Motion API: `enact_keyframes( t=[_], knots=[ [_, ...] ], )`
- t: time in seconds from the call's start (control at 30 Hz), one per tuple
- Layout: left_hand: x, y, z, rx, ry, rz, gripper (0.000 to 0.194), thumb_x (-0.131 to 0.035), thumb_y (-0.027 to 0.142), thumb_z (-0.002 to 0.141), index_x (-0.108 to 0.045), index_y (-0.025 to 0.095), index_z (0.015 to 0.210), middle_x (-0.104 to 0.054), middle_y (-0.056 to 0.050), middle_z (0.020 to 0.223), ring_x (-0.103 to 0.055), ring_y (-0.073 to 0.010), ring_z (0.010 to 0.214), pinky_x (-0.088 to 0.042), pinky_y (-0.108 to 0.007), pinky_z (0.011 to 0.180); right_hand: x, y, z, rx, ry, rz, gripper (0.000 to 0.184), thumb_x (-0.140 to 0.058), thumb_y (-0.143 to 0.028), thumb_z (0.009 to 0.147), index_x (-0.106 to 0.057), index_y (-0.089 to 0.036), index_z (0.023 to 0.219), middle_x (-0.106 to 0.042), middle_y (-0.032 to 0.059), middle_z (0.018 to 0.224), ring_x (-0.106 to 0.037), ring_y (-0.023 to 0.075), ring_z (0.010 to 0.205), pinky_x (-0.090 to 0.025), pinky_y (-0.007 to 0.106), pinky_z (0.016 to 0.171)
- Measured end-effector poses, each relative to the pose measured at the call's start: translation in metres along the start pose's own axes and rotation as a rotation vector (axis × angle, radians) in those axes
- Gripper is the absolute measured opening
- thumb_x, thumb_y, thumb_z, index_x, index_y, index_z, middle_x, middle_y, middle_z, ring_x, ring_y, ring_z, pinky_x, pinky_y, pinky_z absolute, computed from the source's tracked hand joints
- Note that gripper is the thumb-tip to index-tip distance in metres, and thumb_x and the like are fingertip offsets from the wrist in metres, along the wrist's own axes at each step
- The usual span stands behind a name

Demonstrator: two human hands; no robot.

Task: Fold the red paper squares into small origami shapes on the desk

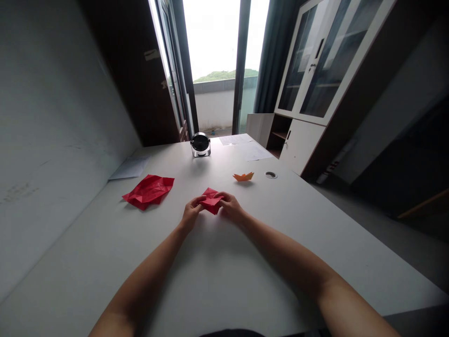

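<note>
A small folded red paper piece (211, 201) lies on the white table (217, 281) in front of me. My left hand (191, 214) pinches its left edge with fingers closed. On the other side, my right hand (230, 206) grips its right edge, fingers curled on the paper. Both forearms reach forward across the table.
A crumpled red paper sheet (149, 191) lies to the left. A small orange folded paper boat (243, 176) sits beyond the hands, next to a round cable hole (271, 175). A small round desk fan (200, 144) and white sheets (245, 146) stand at the far edge. A cabinet (315, 79) is at right.
</note>
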State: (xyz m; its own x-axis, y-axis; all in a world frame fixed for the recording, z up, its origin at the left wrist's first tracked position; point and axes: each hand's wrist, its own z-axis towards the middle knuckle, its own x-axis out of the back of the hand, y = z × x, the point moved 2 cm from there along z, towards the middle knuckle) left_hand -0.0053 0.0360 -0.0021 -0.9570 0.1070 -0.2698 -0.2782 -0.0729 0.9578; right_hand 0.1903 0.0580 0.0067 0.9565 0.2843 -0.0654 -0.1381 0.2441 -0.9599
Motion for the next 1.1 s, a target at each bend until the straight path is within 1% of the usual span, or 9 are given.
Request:
enact_keyframes(
  t=[0.13, 0.27, 0.43, 0.63, 0.7, 0.8, 0.87, 1.0, 1.1],
  knots=[
    [0.001, 0.001, 0.0, -0.011, -0.022, -0.017, 0.043, -0.074, 0.027, 0.075, -0.071, 0.013, 0.115, -0.073, -0.012, 0.109, -0.068, -0.0235, 0.096, -0.053, -0.041, 0.092, 0.002, 0.005, 0.001, -0.003, 0.026, -0.028, 0.034, -0.072, -0.049, 0.078, -0.069, -0.017, 0.089, -0.069, 0.0054, 0.083, -0.061, 0.0196, 0.077, -0.049, 0.032, 0.069],
    [0.001, 0.002, 0.0, 0.006, -0.043, -0.042, 0.044, -0.071, 0.025, 0.074, -0.07, 0.013, 0.117, -0.072, -0.012, 0.11, -0.068, -0.023, 0.093, -0.054, -0.038, 0.087, 0.003, 0.01, 0.003, -0.023, 0.062, -0.025, 0.036, -0.073, -0.051, 0.078, -0.068, -0.016, 0.083, -0.067, 0.0043, 0.076, -0.058, 0.0175, 0.071, -0.047, 0.03, 0.065],
    [0.0, 0.004, -0.002, 0.006, -0.065, -0.027, 0.045, -0.068, 0.037, 0.082, -0.068, 0.012, 0.119, -0.071, -0.014, 0.114, -0.068, -0.0228, 0.093, -0.055, -0.034, 0.081, 0.004, 0.014, 0.004, -0.029, 0.071, -0.012, 0.035, -0.071, -0.05, 0.078, -0.067, -0.015, 0.081, -0.065, 0.0025, 0.074, -0.056, 0.0154, 0.068, -0.045, 0.028, 0.064],
    [-0.001, 0.001, -0.001, -0.008, 0.006, 0.0, 0.044, -0.075, 0.042, 0.079, -0.07, 0.01, 0.109, -0.073, -0.012, 0.104, -0.069, -0.0228, 0.088, -0.055, -0.037, 0.082, 0.003, 0.012, 0.004, -0.053, 0.043, 0.027, 0.034, -0.07, -0.05, 0.078, -0.066, -0.016, 0.08, -0.064, 0.0023, 0.071, -0.057, 0.0156, 0.066, -0.046, 0.029, 0.063],
    [0.002, -0.001, 0.001, -0.004, 0.066, -0.012, 0.042, -0.075, 0.042, 0.079, -0.071, 0.01, 0.105, -0.073, -0.011, 0.099, -0.069, -0.0216, 0.085, -0.056, -0.037, 0.08, 0.003, 0.01, 0.003, -0.065, 0.008, 0.074, 0.029, -0.067, -0.045, 0.079, -0.066, -0.016, 0.083, -0.065, 0.0025, 0.074, -0.06, 0.0157, 0.067, -0.047, 0.029, 0.065],
    [0.009, -0.004, 0.005, -0.004, 0.171, -0.043, 0.039, -0.075, 0.041, 0.077, -0.071, 0.011, 0.102, -0.073, -0.009, 0.093, -0.067, -0.0191, 0.08, -0.056, -0.035, 0.078, 0.003, 0.008, 0.003, -0.079, -0.018, 0.152, 0.02, -0.063, -0.034, 0.078, -0.066, -0.018, 0.09, -0.068, 0.0035, 0.084, -0.063, 0.017, 0.076, -0.049, 0.028, 0.066],
    [0.013, -0.006, 0.007, -0.004, 0.201, -0.06, 0.039, -0.076, 0.04, 0.076, -0.071, 0.011, 0.102, -0.073, -0.009, 0.092, -0.067, -0.0183, 0.079, -0.055, -0.034, 0.077, 0.003, 0.009, 0.003, -0.079, -0.03, 0.176, 0.021, -0.061, -0.029, 0.075, -0.064, -0.02, 0.094, -0.068, 0.0036, 0.09, -0.065, 0.0181, 0.081, -0.05, 0.029, 0.068],
    [0.013, -0.007, 0.007, -0.017, 0.18, -0.017, 0.037, -0.075, 0.04, 0.076, -0.071, 0.012, 0.1, -0.073, -0.009, 0.095, -0.067, -0.0191, 0.081, -0.055, -0.034, 0.077, 0.001, 0.011, 0.003, -0.04, -0.056, 0.127, 0.027, -0.067, -0.029, 0.074, -0.061, -0.02, 0.099, -0.068, 0.0027, 0.088, -0.064, 0.0187, 0.079, -0.05, 0.03, 0.069],
    [0.008, -0.005, 0.005, -0.055, 0.13, 0.064, 0.035, -0.074, 0.038, 0.078, -0.072, 0.013, 0.102, -0.073, -0.009, 0.097, -0.068, -0.02, 0.083, -0.055, -0.033, 0.077, -0.001, 0.012, 0.002, -0.015, -0.048, 0.021, 0.026, -0.071, -0.037, 0.076, -0.061, -0.018, 0.091, -0.066, 0.0019, 0.079, -0.061, 0.0176, 0.073, -0.048, 0.029, 0.068]
  ],
)
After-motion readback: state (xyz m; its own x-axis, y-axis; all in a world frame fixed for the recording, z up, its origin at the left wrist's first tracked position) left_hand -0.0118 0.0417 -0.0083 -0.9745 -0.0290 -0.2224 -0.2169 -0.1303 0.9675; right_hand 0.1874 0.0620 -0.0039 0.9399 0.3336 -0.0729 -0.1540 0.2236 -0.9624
